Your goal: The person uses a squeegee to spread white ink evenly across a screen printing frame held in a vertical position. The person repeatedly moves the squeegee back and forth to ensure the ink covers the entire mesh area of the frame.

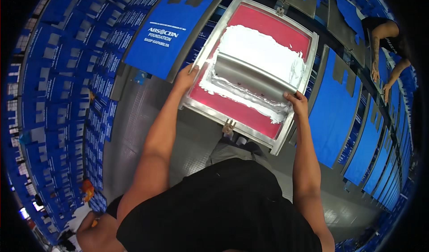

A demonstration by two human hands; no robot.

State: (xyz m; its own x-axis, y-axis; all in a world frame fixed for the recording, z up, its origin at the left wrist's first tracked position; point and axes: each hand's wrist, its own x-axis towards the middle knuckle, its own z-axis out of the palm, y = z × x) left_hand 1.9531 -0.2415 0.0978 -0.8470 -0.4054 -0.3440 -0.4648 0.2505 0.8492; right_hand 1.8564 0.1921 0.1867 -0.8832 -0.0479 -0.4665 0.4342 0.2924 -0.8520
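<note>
A metal-edged screen printing frame [250,118] with red mesh lies tilted in front of me. Thick white ink [259,44] covers much of the mesh. A wide metal squeegee [250,75] rests across the ink inside the frame. My left hand [186,78] is closed on the left rail. On the other side my right hand [298,104] is closed round the right rail, its thumb close to the squeegee's right end; the fingers beneath are hidden.
Left of the frame, a blue printed sheet [165,33] lies on a grey board; another blue sheet [335,109] is on the right. Metal clamps [229,126] sit at the frame's ends. Racks of blue sheets [58,87] line the left. A co-worker's arms [386,69] reach in at far right.
</note>
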